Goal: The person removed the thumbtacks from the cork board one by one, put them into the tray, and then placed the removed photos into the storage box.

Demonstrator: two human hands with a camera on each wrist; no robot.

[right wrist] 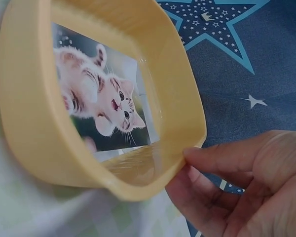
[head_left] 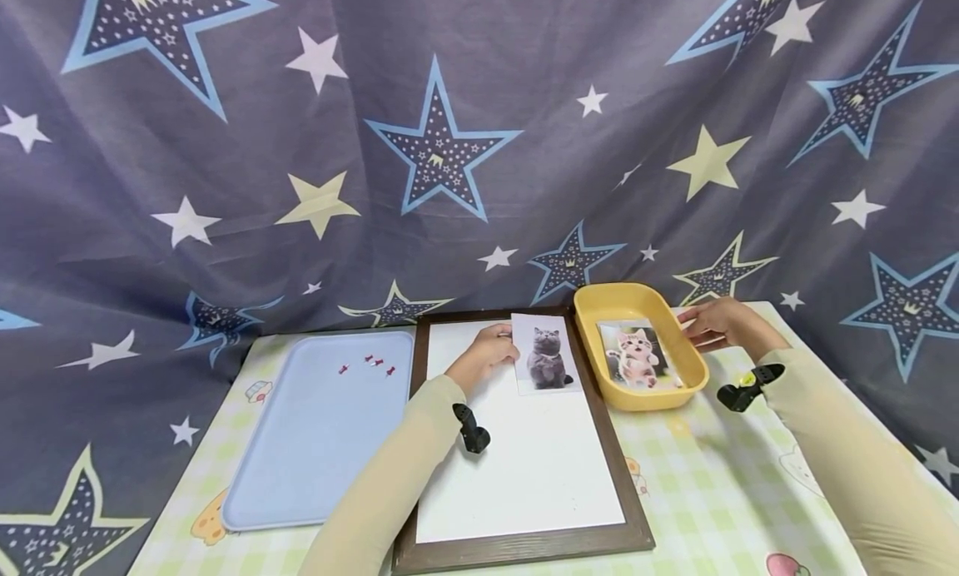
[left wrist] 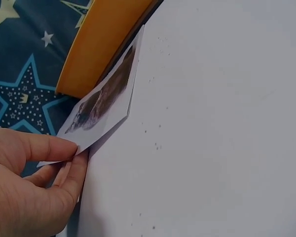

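My left hand (head_left: 489,355) pinches the left edge of a photo of a grey cat (head_left: 549,355) between thumb and fingers. In the left wrist view the photo (left wrist: 103,94) tilts over the white surface of a brown-framed board (head_left: 517,468). To the board's right is a yellow plastic basin (head_left: 693,376), with a photo of a kitten (head_left: 638,358) lying inside, other paper partly under it. My right hand (head_left: 722,322) grips the basin's far right side; in the right wrist view its thumb (right wrist: 222,155) touches the rim and the fingers bend against the outer wall.
A light blue tray (head_left: 300,443) lies left of the board, with several red push pins (head_left: 378,363) near its far end. A checked cloth (head_left: 719,493) covers the table. Behind it hangs a dark curtain (head_left: 524,76) with stars.
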